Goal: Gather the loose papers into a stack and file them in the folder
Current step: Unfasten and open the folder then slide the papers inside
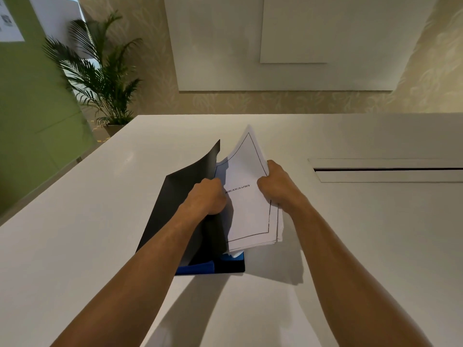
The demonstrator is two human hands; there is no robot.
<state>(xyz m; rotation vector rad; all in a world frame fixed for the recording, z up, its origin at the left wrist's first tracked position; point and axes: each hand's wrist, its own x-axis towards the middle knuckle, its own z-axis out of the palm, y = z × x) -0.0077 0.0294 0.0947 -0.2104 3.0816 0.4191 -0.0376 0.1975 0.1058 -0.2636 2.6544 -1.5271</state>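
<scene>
A stack of white papers (246, 196) with a thin black border and the word BIBLIOGRAPHY on its top sheet is lifted off the table, tilted toward me. My right hand (278, 184) grips the stack's right edge. My left hand (208, 196) is closed at the stack's left edge, where it meets the raised black cover of the folder (175, 196). The folder lies open on the white table (100, 209); its blue and black inside shows below the papers at the near end. The papers' lower left corner is hidden behind the cover.
A long recessed slot (385, 170) runs across the table to the right of my hands. A potted palm (100, 78) stands on the floor beyond the table's far left corner. A green wall is at the left, white panels on the far wall.
</scene>
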